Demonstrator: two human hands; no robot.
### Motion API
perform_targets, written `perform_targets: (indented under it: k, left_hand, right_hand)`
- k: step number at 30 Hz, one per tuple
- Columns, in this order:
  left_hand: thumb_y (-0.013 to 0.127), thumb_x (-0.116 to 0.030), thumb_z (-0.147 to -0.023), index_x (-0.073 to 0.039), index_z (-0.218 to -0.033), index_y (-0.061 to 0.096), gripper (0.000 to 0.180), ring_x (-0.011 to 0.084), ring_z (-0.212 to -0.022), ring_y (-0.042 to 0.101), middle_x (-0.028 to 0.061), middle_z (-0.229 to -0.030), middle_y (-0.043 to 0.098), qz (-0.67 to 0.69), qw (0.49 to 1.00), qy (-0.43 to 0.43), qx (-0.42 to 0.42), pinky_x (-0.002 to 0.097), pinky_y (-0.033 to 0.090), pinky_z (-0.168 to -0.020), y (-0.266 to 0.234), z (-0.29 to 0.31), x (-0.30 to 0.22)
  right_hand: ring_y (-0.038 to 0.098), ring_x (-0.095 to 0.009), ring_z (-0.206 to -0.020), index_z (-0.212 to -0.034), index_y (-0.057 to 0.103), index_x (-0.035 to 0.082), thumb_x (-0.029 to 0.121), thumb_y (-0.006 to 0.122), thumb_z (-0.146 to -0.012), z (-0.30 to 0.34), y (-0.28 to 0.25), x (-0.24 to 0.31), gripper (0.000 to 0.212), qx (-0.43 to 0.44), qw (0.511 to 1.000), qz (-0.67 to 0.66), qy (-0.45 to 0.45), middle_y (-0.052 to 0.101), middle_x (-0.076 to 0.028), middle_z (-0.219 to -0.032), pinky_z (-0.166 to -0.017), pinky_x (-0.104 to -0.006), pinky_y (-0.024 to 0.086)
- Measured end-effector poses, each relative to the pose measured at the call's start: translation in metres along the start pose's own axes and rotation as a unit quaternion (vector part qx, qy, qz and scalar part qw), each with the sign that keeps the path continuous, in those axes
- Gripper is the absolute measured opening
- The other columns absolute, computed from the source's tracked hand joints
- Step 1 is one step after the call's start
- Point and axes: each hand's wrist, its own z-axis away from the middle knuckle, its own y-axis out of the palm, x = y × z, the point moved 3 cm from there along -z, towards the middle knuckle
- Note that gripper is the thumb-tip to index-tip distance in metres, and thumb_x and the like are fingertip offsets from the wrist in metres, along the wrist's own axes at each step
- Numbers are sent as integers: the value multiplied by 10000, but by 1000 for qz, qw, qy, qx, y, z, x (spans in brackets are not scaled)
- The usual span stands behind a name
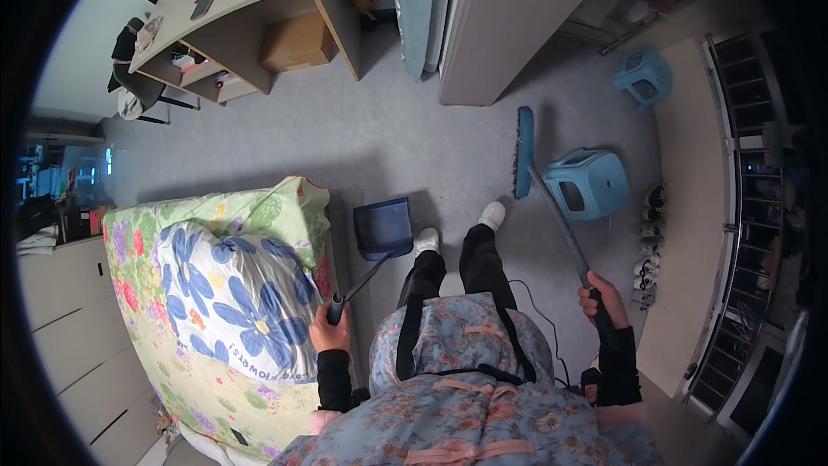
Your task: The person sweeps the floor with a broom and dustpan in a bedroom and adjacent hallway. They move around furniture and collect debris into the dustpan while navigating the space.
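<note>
My left hand [330, 328] is wrapped round the handle of a long-handled dustpan. The dark blue dustpan [383, 229] is low by the floor, between the bed and my left shoe. In my right hand [605, 301] is the grey pole of a broom, its fingers closed about it. The broom's blue head [524, 152] with dark bristles is out ahead and to the right, beside a light blue plastic stool [587, 184]. From this view I cannot tell whether the bristles touch the floor.
A bed [138, 233] with a flowered cover and a blue-flowered pillow [237, 293] lies to the left. A desk [250, 0] and chair [142, 82] stand far left. Shoes [647, 267] line the right wall, near a second stool [643, 78]. A cord [543, 319] trails by my legs.
</note>
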Motion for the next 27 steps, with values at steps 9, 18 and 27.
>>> perform_targets:
  k: [9,18,27]
  left_hand:
    - [665,-257,-673,-46,-805,578,264,312,-661,590,169,-675,582,-35,999,20,-6,331,457,-556,-13,4,17]
    - [671,-245,-675,-15,-806,566,285,228,-605,599,137,-639,577,-22,1000,-13,13,297,445,-563,-19,15,32]
    - [678,-228,-656,-28,-821,577,278,277,-653,608,166,-677,591,-25,999,6,22,318,463,-581,-18,20,25]
  right_hand:
    - [418,-119,-446,-811,399,92,260,479,-836,-139,-29,-104,187,-103,995,3,12,449,-55,-603,-396,-258,391]
    - [456,-168,-438,-841,409,47,230,467,-831,-226,47,-172,193,-20,995,-41,91,472,-74,-599,-400,-308,419]
    - [402,-93,-451,-863,387,122,245,466,-851,-174,102,-132,147,159,974,-60,151,448,-37,-632,-398,-223,331]
